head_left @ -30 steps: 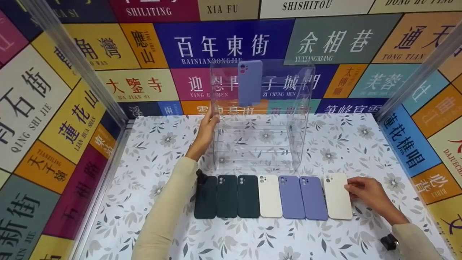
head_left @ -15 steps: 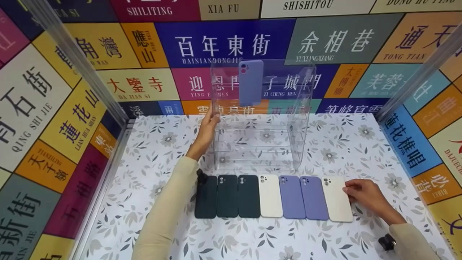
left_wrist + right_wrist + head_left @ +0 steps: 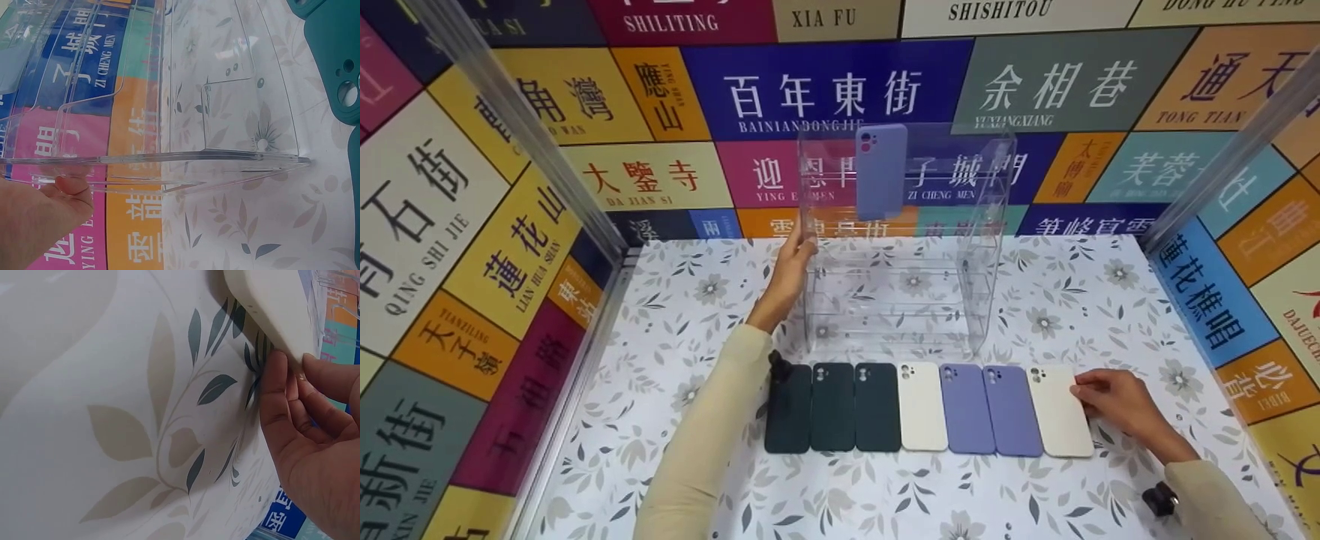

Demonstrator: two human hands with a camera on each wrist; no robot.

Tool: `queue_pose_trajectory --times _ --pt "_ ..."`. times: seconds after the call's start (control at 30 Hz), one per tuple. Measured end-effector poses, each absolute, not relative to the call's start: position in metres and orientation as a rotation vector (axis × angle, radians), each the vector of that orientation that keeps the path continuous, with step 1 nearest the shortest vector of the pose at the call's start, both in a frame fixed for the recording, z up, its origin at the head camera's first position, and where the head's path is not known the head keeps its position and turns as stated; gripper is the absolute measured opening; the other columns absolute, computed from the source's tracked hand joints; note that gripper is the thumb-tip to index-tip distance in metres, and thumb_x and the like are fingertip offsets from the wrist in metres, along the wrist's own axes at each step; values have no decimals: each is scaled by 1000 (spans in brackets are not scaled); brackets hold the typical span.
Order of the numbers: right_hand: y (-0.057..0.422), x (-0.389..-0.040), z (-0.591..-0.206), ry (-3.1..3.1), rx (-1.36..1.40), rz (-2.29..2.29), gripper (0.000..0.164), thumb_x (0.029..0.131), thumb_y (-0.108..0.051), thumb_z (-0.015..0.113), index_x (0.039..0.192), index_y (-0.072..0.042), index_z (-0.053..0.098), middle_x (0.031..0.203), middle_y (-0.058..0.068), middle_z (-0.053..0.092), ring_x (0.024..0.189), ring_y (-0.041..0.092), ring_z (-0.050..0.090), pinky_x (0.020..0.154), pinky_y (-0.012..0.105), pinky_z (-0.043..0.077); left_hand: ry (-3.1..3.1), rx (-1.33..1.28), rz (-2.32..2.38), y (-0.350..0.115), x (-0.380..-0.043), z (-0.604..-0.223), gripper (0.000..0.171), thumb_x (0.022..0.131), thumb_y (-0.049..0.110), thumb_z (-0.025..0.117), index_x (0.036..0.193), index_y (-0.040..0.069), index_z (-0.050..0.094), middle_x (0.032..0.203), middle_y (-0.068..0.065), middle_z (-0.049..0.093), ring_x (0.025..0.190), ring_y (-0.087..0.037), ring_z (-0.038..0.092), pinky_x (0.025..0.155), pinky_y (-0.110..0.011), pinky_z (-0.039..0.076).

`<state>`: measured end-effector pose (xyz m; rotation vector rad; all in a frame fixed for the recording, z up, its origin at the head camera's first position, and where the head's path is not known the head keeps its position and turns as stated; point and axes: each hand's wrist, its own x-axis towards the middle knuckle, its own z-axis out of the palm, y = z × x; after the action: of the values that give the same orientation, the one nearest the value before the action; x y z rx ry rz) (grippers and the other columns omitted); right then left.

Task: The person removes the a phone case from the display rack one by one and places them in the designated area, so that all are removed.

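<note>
In the head view, my right hand point(image 3: 1121, 405) pinches the right edge of a cream-white phone case point(image 3: 1060, 412) at the right end of a row. The right wrist view shows thumb and fingers at that case's rim, its near side tilted up off the cloth. My left hand point(image 3: 791, 274) grips the left side of a clear acrylic tiered stand point(image 3: 982, 300). Its thumb lies against the stand's edge in the left wrist view, with other fingers hidden. One purple phone case point(image 3: 880, 172) stands upright on the stand's upper tier, left of centre.
Left of the held case lie two purple cases point(image 3: 1012, 412), a white case point(image 3: 922, 409) and three dark green cases point(image 3: 877, 409), side by side in front of the stand. Floral cloth point(image 3: 705, 420) covers the table. Sign-printed walls point(image 3: 840, 82) enclose the back and sides.
My right hand has shifted slightly left, bringing the white case up against the neighbouring purple one, and its lower edge now sits straighter in the row. My left hand and the stand have stayed put.
</note>
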<state>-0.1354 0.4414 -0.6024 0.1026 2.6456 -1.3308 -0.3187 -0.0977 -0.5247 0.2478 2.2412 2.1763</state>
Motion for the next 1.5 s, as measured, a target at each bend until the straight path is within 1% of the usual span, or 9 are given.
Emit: queue_pose_trajectory --times 0.17,0.37,0.57,0.7,0.83,1.0,1.23,1.4,1.5 --pt "440 -136 -602 2666 116 -1326 33 104 -4 73 124 21 68 107 27 78 79 14 76 69 29 64 2255 240 2164 -98 -319 -526 71 114 24 46 178 29 15 181 -11 26 166 -32 26 132 -57 24" --pt "440 -138 -600 2700 111 -1363 27 104 -3 73 120 19 71 103 25 78 76 14 77 67 28 64 2244 257 2184 -98 -319 -526 71 115 22 45 179 25 14 182 -13 25 166 -31 25 132 -55 25" --pt "435 -142 -595 2799 96 -1377 23 105 -8 75 115 13 76 94 19 79 71 11 71 64 25 60 2245 258 2167 -98 -319 -525 70 116 22 43 179 27 13 182 -12 23 165 -32 27 131 -57 26" --pt "427 -145 -588 2822 82 -1393 27 106 -9 73 119 14 75 100 23 78 77 9 73 67 25 62 2250 243 2156 -98 -318 -525 70 116 24 43 179 29 13 182 -11 24 165 -31 28 131 -57 27" --pt "420 -151 -580 2826 84 -1431 29 107 -9 73 123 15 73 107 29 77 81 11 76 71 26 64 2245 236 2166 -98 -319 -525 69 116 24 43 179 29 14 182 -12 24 165 -31 27 131 -56 26" --pt "416 -160 -566 2863 46 -1477 28 107 -8 72 125 14 73 107 28 77 82 7 74 71 25 64 2250 234 2167 -98 -319 -525 68 116 22 42 179 26 14 181 -16 27 162 -34 32 130 -57 27" --pt "414 -177 -540 2925 -2 -1514 28 109 -9 69 127 11 73 111 23 77 87 3 74 75 19 62 2250 215 2168 -97 -319 -526 71 114 22 44 179 25 15 181 -12 26 162 -31 33 131 -54 28" --pt "402 -190 -523 2961 -28 -1542 27 109 -7 68 127 12 74 113 27 76 86 3 75 75 18 61 2242 235 2177 -97 -320 -527 68 117 23 42 179 25 14 181 -15 25 163 -33 32 131 -55 27" --pt "394 -196 -515 2985 -62 -1545 26 109 -8 69 126 10 75 113 30 76 86 4 75 75 17 61 2229 240 2195 -97 -320 -527 67 117 22 41 179 23 14 182 -16 24 164 -34 29 131 -54 28"
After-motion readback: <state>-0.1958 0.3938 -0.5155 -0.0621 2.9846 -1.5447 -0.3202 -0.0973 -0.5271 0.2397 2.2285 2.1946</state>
